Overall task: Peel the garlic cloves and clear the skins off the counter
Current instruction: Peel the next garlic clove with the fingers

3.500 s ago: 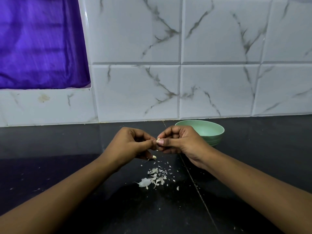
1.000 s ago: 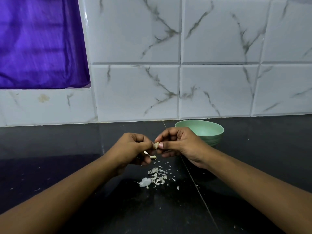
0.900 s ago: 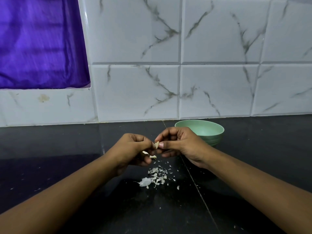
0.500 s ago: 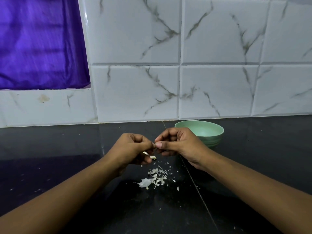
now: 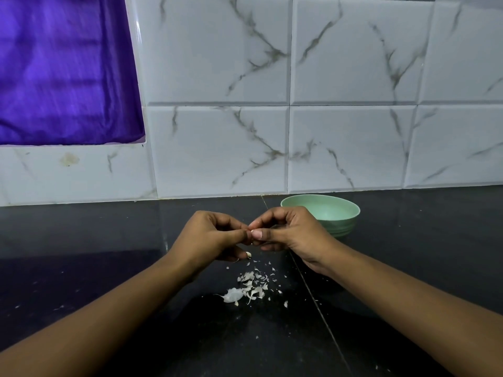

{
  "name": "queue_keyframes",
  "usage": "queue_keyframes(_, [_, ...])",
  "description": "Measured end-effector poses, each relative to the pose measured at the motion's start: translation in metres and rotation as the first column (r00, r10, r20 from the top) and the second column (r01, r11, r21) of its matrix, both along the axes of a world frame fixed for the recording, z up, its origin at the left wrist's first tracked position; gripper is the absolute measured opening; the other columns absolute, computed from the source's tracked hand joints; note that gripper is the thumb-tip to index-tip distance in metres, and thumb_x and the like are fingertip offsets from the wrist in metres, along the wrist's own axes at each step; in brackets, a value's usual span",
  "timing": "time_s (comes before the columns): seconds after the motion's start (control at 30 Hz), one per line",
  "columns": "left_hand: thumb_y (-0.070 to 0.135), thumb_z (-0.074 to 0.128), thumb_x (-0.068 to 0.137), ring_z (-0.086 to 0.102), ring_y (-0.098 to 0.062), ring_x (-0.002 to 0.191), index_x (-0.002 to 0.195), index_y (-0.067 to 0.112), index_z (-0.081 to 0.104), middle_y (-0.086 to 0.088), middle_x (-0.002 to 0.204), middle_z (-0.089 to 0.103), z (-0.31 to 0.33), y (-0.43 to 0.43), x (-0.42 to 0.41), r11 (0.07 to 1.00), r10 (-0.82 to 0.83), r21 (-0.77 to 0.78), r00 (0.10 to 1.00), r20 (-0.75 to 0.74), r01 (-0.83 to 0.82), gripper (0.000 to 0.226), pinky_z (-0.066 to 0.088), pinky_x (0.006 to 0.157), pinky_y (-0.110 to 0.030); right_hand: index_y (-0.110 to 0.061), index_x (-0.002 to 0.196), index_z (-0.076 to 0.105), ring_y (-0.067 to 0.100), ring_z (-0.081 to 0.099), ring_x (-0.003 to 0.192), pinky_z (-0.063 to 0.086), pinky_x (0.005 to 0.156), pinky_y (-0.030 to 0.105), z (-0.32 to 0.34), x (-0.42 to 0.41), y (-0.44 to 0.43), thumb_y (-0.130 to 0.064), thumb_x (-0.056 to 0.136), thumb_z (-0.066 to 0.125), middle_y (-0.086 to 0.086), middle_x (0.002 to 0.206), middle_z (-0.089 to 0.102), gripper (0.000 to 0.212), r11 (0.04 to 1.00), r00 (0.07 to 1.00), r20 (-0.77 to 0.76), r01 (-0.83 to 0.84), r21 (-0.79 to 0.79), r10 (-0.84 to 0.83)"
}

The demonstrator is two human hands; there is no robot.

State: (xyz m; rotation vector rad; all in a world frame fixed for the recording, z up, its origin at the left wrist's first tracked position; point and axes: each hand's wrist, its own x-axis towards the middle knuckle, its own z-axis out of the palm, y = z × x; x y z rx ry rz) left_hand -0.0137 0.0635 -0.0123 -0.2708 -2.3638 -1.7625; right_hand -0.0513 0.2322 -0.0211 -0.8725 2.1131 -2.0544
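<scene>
A green bowl point(image 5: 343, 217) stands on the dark bench point(image 5: 408, 240) by the tiled wall, its inside partly screened by the right grip point(image 5: 292, 232). Just in front of it, the left grip point(image 5: 209, 238) and right grip meet fingertip to fingertip above the bench, both pinching a garlic clove point(image 5: 252, 230) of which only a pale sliver shows. A second pale piece point(image 5: 248, 254) sits against the left grip's lower fingers; clove or skin, it cannot be told. Torn skins point(image 5: 250, 289) lie scattered on the bench below.
</scene>
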Motion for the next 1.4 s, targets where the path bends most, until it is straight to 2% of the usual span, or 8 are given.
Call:
queue_keyframes(0.2, [0.009, 0.074, 0.079, 0.072, -0.025, 0.064, 0.079, 0.006, 0.074, -0.008, 0.070, 0.073, -0.0006, -0.0020, -0.0011, 0.988, 0.043, -0.141, 0.990, -0.131, -0.062, 0.003, 0.060, 0.068, -0.035, -0.004, 0.080, 0.068, 0.009, 0.068, 0.065, 0.055, 0.059, 0.018, 0.0001, 0.0008, -0.0014, 0.007, 0.076, 0.069, 0.001, 0.068, 0.071, 0.012, 1.000, 0.999, -0.023, 0.024, -0.013, -0.024])
queue_keyframes(0.33, [0.008, 0.072, 0.080, 0.072, -0.018, 0.061, 0.077, 0.006, 0.074, -0.005, 0.064, 0.072, -0.0017, -0.0014, -0.0013, 0.968, 0.074, -0.223, 0.977, -0.200, -0.119, 0.004, 0.059, 0.065, -0.031, -0.005, 0.080, 0.067, 0.012, 0.069, 0.065, 0.057, 0.061, 0.022, -0.0005, 0.0009, -0.0023, 0.007, 0.076, 0.069, 0.003, 0.069, 0.071, 0.012, 0.999, 1.000, -0.012, 0.021, -0.037, -0.021])
queue_keyframes(0.53, [0.012, 0.072, 0.078, 0.069, -0.006, 0.056, 0.072, 0.014, 0.073, 0.001, 0.057, 0.070, -0.0027, 0.0025, 0.0016, 0.930, 0.106, -0.308, 0.949, -0.297, -0.200, 0.006, 0.053, 0.059, -0.018, 0.000, 0.081, 0.065, 0.011, 0.068, 0.062, 0.054, 0.056, 0.020, -0.0021, 0.0024, -0.0054, 0.011, 0.077, 0.067, 0.008, 0.070, 0.068, 0.011, 0.998, 1.000, 0.010, 0.019, -0.068, -0.019])
queue_keyframes(0.63, [0.007, 0.070, 0.079, 0.071, -0.013, 0.057, 0.071, 0.009, 0.071, -0.004, 0.059, 0.071, -0.0037, 0.0016, -0.0006, 0.953, 0.117, -0.244, 0.962, -0.245, -0.178, 0.008, 0.057, 0.062, -0.026, -0.001, 0.079, 0.064, 0.011, 0.068, 0.061, 0.054, 0.056, 0.020, -0.0029, 0.0029, -0.0070, 0.012, 0.077, 0.066, 0.006, 0.068, 0.068, 0.013, 0.997, 1.000, 0.010, 0.029, -0.076, -0.028])
queue_keyframes(0.7, [0.003, 0.068, 0.081, 0.071, -0.020, 0.057, 0.072, 0.006, 0.070, -0.007, 0.062, 0.070, -0.0034, 0.0012, -0.0024, 0.982, 0.100, -0.140, 0.982, -0.161, -0.124, 0.010, 0.059, 0.063, -0.032, -0.003, 0.078, 0.064, 0.012, 0.068, 0.064, 0.054, 0.056, 0.020, -0.0032, 0.0026, -0.0063, 0.011, 0.077, 0.067, 0.006, 0.070, 0.068, 0.015, 0.996, 0.999, 0.020, 0.033, -0.084, -0.031])
queue_keyframes(0.83, [0.000, 0.057, 0.089, 0.062, -0.012, 0.046, 0.075, 0.004, 0.066, -0.003, 0.058, 0.066, -0.0027, 0.0030, -0.0026, 0.995, 0.019, 0.095, 0.997, 0.069, -0.025, 0.017, 0.052, 0.047, -0.022, -0.006, 0.077, 0.063, 0.011, 0.068, 0.065, 0.055, 0.057, 0.020, -0.0034, 0.0017, -0.0053, 0.010, 0.077, 0.067, 0.006, 0.072, 0.068, 0.017, 0.995, 0.999, 0.045, 0.031, -0.095, -0.026])
queue_keyframes(0.93, [0.005, 0.055, 0.091, 0.062, -0.011, 0.046, 0.075, 0.006, 0.066, -0.002, 0.062, 0.067, -0.0022, 0.0024, -0.0042, 0.979, -0.033, 0.202, 0.987, 0.158, 0.000, 0.019, 0.053, 0.047, -0.021, -0.006, 0.076, 0.064, 0.009, 0.066, 0.064, 0.057, 0.060, 0.020, -0.0034, 0.0000, -0.0047, 0.011, 0.076, 0.068, 0.005, 0.071, 0.066, 0.016, 0.994, 0.998, 0.062, 0.032, -0.107, -0.025])
queue_keyframes(1.4, [0.001, 0.068, 0.081, 0.065, -0.012, 0.051, 0.076, 0.010, 0.060, -0.003, 0.060, 0.064, -0.0024, 0.0006, -0.0045, 0.964, -0.090, 0.261, 0.984, 0.152, 0.048, 0.012, 0.052, 0.046, -0.022, -0.008, 0.075, 0.064, 0.011, 0.064, 0.067, 0.057, 0.068, 0.025, -0.0008, -0.0016, -0.0006, 0.007, 0.074, 0.071, 0.003, 0.071, 0.066, 0.017, 0.994, 0.998, 0.050, 0.042, -0.098, -0.038])
